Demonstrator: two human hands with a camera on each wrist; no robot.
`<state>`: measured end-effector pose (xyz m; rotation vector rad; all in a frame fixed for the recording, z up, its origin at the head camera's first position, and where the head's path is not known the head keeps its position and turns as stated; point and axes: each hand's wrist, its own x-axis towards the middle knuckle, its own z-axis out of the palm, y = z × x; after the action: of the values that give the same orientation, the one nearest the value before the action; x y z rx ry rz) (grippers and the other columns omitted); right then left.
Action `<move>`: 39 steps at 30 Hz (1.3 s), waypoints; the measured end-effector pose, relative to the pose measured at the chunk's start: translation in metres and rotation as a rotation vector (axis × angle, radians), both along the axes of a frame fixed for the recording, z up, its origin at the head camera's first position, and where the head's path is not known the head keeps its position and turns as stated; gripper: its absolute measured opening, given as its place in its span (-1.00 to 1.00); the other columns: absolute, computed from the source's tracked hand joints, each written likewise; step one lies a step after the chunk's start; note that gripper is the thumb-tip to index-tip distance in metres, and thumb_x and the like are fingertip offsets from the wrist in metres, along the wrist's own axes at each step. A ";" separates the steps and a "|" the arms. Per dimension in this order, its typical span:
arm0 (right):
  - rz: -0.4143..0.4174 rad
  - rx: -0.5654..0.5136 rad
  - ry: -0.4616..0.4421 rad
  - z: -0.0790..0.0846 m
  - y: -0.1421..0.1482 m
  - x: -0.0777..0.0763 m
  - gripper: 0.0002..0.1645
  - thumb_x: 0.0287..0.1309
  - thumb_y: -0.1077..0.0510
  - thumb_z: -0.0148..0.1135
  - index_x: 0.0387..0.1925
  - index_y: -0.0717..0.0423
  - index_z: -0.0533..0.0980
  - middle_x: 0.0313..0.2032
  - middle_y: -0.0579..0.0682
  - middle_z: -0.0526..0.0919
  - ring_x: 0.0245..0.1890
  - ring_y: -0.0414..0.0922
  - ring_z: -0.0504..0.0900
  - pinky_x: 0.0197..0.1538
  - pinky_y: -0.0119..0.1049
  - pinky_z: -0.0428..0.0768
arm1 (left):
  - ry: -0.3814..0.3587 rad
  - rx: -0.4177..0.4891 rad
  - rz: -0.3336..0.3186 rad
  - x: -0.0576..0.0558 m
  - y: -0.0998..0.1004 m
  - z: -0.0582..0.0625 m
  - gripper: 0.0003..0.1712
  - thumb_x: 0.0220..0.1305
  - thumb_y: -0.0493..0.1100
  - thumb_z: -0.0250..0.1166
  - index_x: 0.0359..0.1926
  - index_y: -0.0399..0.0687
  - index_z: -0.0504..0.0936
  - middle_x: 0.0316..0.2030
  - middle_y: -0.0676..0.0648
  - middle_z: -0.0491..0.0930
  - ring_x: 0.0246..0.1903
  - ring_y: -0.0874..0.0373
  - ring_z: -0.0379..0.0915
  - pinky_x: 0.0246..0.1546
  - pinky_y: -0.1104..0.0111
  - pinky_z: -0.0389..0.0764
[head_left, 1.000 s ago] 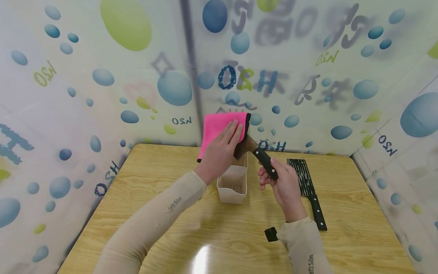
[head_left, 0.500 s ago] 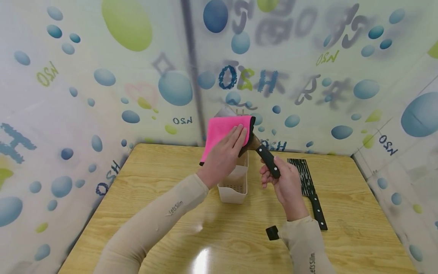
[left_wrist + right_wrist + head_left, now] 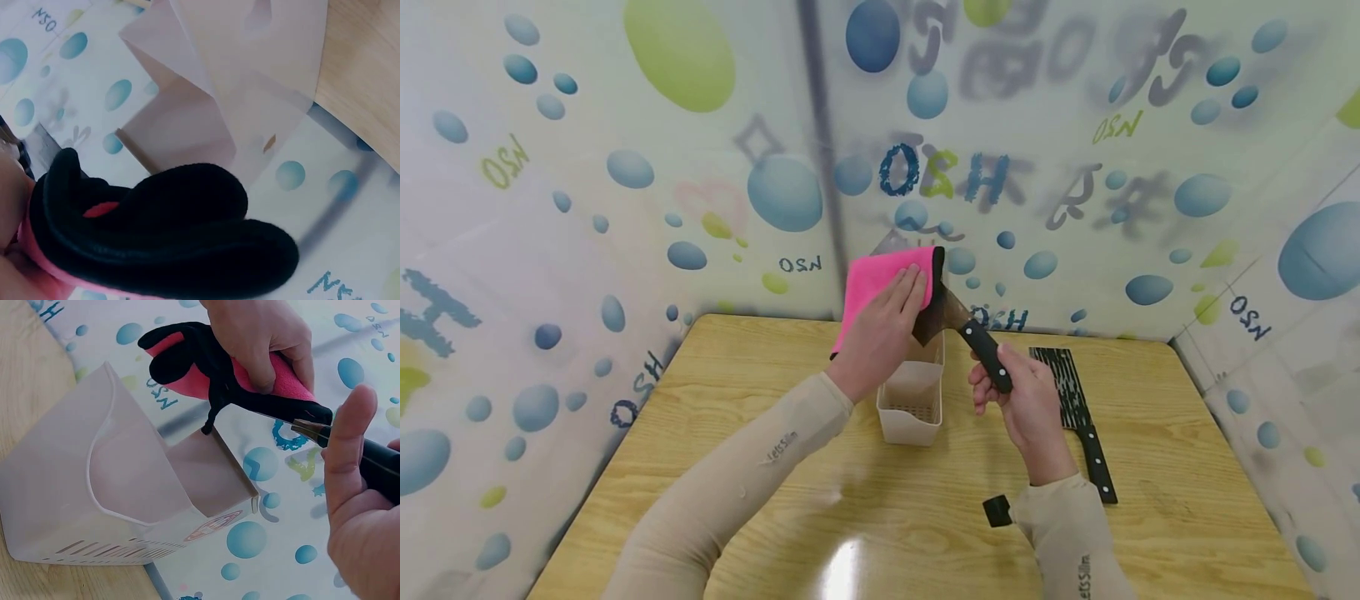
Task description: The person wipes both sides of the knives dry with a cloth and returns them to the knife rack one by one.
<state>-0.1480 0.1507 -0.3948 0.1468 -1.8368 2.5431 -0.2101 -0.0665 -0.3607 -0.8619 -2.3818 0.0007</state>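
Observation:
My right hand (image 3: 1028, 396) grips the black riveted handle (image 3: 987, 354) of a broad-bladed kitchen knife, held tilted above the table. A folded pink cloth (image 3: 872, 279) with black edging wraps the blade (image 3: 934, 319), hiding most of it. My left hand (image 3: 883, 333) holds the cloth against the blade, fingers lying over the top and thumb on the other side, as the right wrist view shows. The cloth's black edge (image 3: 181, 250) fills the lower left wrist view. Beneath the knife stands a pale two-compartment plastic holder (image 3: 56, 487) with a slotted base.
A second knife (image 3: 1078, 417), with a broad black-and-silver streaked blade, lies on the wooden table (image 3: 760, 517) right of my right hand. By the right sleeve sits a small black block (image 3: 997, 511). A patterned wall covering (image 3: 1037, 167) rises right behind the table's back edge.
The left hand and cloth slid toward the handle, then back up the blade away from it. The right hand kept its grip on the handle, shifting barely.

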 end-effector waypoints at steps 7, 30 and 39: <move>0.017 0.007 0.018 -0.001 0.000 0.002 -0.47 0.65 0.00 -0.15 -0.28 0.11 0.69 -0.52 0.00 0.67 -0.65 -0.19 0.61 -0.55 -0.37 0.68 | -0.034 0.008 0.057 -0.010 -0.007 0.005 -0.24 0.33 -0.33 0.35 0.48 -0.43 0.29 0.45 -0.35 0.34 0.45 -0.13 0.31 0.43 0.21 0.36; -0.011 -0.019 -0.015 0.000 -0.001 -0.002 -0.46 0.65 0.03 -0.20 -0.26 0.10 0.68 -0.48 0.00 0.68 -0.59 -0.19 0.62 -0.50 -0.37 0.68 | 0.042 -0.086 0.008 0.002 0.001 0.001 -0.40 0.44 -0.36 0.21 0.44 -0.41 0.36 0.40 -0.33 0.43 0.41 -0.11 0.38 0.43 0.24 0.37; -0.028 -0.009 -0.001 0.001 -0.001 -0.004 -0.47 0.65 -0.04 -0.15 -0.24 0.07 0.69 -0.47 -0.01 0.69 -0.58 -0.20 0.63 -0.49 -0.37 0.69 | 0.081 -0.084 -0.072 0.013 0.011 -0.001 -0.43 0.44 -0.42 0.14 0.43 -0.42 0.38 0.38 -0.33 0.45 0.40 -0.10 0.39 0.42 0.23 0.38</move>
<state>-0.1521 0.1500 -0.3938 0.1192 -1.8143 2.5326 -0.1972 -0.0557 -0.3618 -0.9676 -2.2880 0.1054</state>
